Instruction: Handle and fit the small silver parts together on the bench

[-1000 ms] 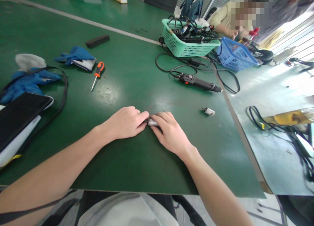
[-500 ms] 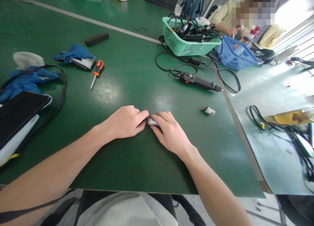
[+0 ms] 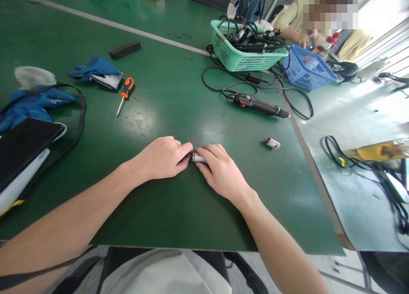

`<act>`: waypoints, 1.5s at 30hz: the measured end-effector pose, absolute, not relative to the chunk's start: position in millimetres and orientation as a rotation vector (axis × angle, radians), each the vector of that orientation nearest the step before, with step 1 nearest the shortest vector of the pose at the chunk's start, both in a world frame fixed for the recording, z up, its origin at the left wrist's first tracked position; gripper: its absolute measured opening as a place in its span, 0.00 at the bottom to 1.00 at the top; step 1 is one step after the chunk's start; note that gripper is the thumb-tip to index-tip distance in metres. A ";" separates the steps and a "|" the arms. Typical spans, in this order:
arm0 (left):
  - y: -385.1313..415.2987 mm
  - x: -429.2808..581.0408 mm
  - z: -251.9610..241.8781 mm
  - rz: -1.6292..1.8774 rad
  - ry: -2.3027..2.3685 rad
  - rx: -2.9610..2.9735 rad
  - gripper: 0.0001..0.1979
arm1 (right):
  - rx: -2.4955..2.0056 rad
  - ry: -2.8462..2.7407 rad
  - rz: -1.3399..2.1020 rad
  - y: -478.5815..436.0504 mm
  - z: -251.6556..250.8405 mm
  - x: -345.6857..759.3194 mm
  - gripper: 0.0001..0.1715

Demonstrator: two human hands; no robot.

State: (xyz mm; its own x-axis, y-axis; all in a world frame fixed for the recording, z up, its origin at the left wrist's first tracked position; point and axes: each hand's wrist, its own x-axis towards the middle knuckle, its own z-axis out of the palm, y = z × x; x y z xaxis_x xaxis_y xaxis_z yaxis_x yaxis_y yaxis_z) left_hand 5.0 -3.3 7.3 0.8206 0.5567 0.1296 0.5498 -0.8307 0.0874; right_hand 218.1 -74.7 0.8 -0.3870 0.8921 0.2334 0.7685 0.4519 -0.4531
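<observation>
Above the green tabletop, close to its front edge, my two hands meet at a small silver cylinder (image 3: 198, 158) that looks like a small electric motor. My right hand (image 3: 220, 170) is closed around its body, thumb on the near side and fingers over the top. Thumb and index finger of my left hand (image 3: 168, 157) pinch together at its dark left end; what exactly they grip there is mostly hidden. A similar silver cylinder (image 3: 272, 143) lies on the table to the right, apart from my hands.
An orange-black screwdriver (image 3: 125, 96), blue gloves (image 3: 96, 69) and a dark bar (image 3: 124, 50) lie to the left, near a phone (image 3: 28, 145). A corded electric screwdriver (image 3: 260, 105) lies ahead right, before a green basket (image 3: 249, 60) of cables and a blue basket (image 3: 306, 70). Another person sits behind.
Both hands keep the same grip on the silver cylinder. The whole view has shifted very slightly; nothing else visibly differs.
</observation>
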 end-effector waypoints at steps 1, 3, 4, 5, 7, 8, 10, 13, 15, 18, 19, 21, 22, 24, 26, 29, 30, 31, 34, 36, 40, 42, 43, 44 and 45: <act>-3.5 4.9 7.5 0.228 0.898 2.951 0.10 | -1.398 -2.267 0.376 -74.8 0.8 218.0 0.19; -3.7 4.8 7.6 0.221 0.899 2.945 0.10 | -1.407 -2.273 0.374 -75.0 1.0 217.8 0.19; -3.7 4.8 7.4 0.219 0.902 2.944 0.10 | -1.411 -2.276 0.373 -75.1 1.2 217.7 0.19; -3.7 4.9 7.1 0.218 0.904 2.944 0.10 | -1.413 -2.277 0.374 -75.1 1.3 217.6 0.19; -3.6 4.8 6.2 0.218 0.907 2.948 0.10 | -1.414 -2.278 0.374 -75.3 1.6 217.6 0.19; -3.5 4.7 5.9 0.219 0.906 2.949 0.10 | -1.415 -2.277 0.372 -75.4 1.7 217.7 0.19; -3.5 4.4 5.7 0.223 0.902 2.947 0.10 | -1.418 -2.280 0.372 -75.6 1.8 217.8 0.19; -3.7 3.8 6.4 0.225 0.904 2.937 0.10 | -1.423 -2.284 0.371 -75.9 2.5 217.8 0.19; -3.8 3.7 6.9 0.223 0.908 2.930 0.10 | -1.424 -2.286 0.369 -76.2 3.4 217.6 0.19; -3.6 4.1 6.8 0.220 0.908 2.927 0.10 | -1.427 -2.289 0.363 -76.4 4.2 217.4 0.18; -3.5 4.4 6.5 0.220 0.908 2.928 0.10 | -1.429 -2.291 0.359 -76.4 4.2 217.4 0.18; -3.4 4.7 6.0 0.218 0.912 2.931 0.10 | -1.434 -2.293 0.351 -76.2 3.7 217.4 0.18; -3.4 4.7 5.8 0.215 0.915 2.931 0.10 | -1.435 -2.294 0.348 -76.1 3.3 217.4 0.18; -3.5 4.7 5.6 0.207 0.916 2.930 0.10 | -1.436 -2.295 0.348 -76.1 2.7 217.5 0.18; -3.7 4.5 5.8 0.205 0.916 2.929 0.10 | -1.436 -2.295 0.350 -76.3 2.3 217.6 0.18; -3.9 4.6 6.3 0.209 0.915 2.930 0.10 | -1.441 -2.298 0.344 -76.7 2.5 217.9 0.18; -4.1 4.8 6.5 0.209 0.915 2.931 0.10 | -1.441 -2.298 0.342 -76.7 2.6 218.0 0.18; -4.2 4.8 6.7 0.208 0.915 2.931 0.10 | -1.440 -2.298 0.340 -76.7 2.7 218.1 0.18; -4.4 4.7 7.0 0.207 0.916 2.934 0.09 | -1.435 -2.297 0.338 -76.3 2.9 218.2 0.18; -4.2 4.3 6.8 0.212 0.913 2.937 0.09 | -1.434 -2.297 0.336 -76.0 2.9 218.2 0.18; -3.5 4.2 5.9 0.225 0.910 2.936 0.09 | -1.436 -2.299 0.336 -75.4 3.6 217.9 0.18; -3.5 4.5 5.8 0.222 0.911 2.934 0.09 | -1.438 -2.301 0.338 -75.4 4.1 217.8 0.18; -3.5 4.6 5.8 0.218 0.912 2.934 0.09 | -1.438 -2.302 0.339 -75.4 4.3 217.8 0.18; -3.5 4.6 5.8 0.213 0.913 2.934 0.09 | -1.440 -2.302 0.339 -75.4 4.4 217.8 0.18; -3.6 4.6 5.8 0.209 0.914 2.934 0.09 | -1.442 -2.303 0.340 -75.5 4.5 217.8 0.18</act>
State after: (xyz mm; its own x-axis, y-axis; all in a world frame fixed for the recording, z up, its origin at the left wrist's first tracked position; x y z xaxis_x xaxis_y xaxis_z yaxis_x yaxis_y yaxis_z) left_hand 4.6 -3.6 5.8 0.8150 0.5688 0.1107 0.5605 -0.8223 0.0984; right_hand 217.8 -75.5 4.5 -0.3875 0.8988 0.2048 0.8012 0.4382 -0.4074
